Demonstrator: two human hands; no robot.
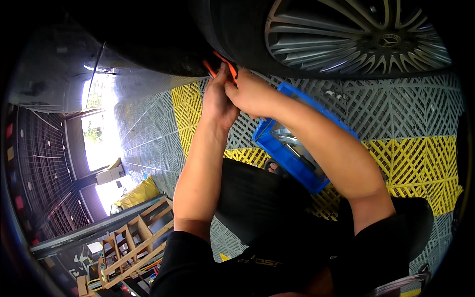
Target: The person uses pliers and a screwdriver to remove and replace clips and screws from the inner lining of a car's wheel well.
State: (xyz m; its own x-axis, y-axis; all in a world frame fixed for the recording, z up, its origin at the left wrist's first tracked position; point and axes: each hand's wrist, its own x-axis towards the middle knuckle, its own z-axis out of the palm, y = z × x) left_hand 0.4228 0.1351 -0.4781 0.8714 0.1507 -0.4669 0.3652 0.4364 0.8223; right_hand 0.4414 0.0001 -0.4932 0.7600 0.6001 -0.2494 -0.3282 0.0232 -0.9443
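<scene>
My left hand [217, 99] and my right hand [251, 93] meet at the lower edge of the dark car body, beside the tyre [237, 42]. Two slim orange arms, like the handles of an orange-handled tool [227, 65], stick out between the fingers. My left hand is closed around it. My right hand presses against it from the right, its fingers curled and partly hidden. The far end of the tool is lost in the shadow under the car.
A silver multi-spoke wheel [341, 39] fills the upper right. Below my right forearm stands a blue crate [277, 148] holding metal tools. Grey and yellow grid tiles [410, 163] cover the floor. At the lower left is a wooden rack [136, 242], with a yellow bag [138, 193] beyond it.
</scene>
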